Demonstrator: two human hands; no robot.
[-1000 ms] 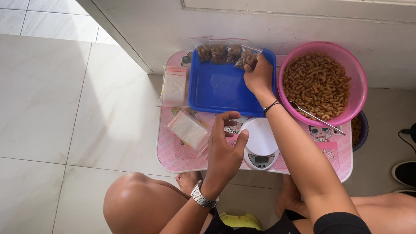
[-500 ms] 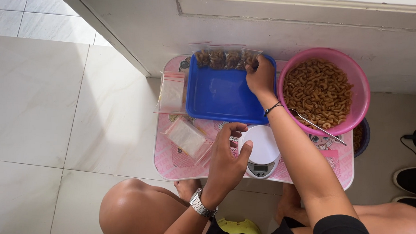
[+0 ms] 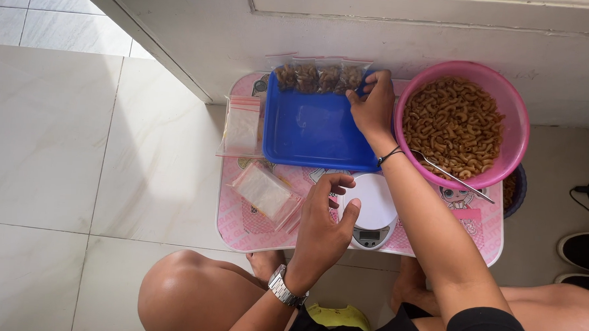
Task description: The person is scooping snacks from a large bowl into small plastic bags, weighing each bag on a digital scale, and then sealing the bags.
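Pale tiled floor [image 3: 77, 143] — white wall [image 3: 380, 30]

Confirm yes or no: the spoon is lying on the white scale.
No, the spoon rests on the rim of the pink bowl of macaroni, while the white scale carries nothing.

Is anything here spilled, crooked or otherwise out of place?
Nothing spilled. Only the clear bag stack lies askew on the pink table. The filled bags stand in a neat row in the blue tray, right hand beside them.

Glossy blue plastic tray [image 3: 309, 130], clear plastic bags [image 3: 318, 77], metal spoon [image 3: 449, 175]
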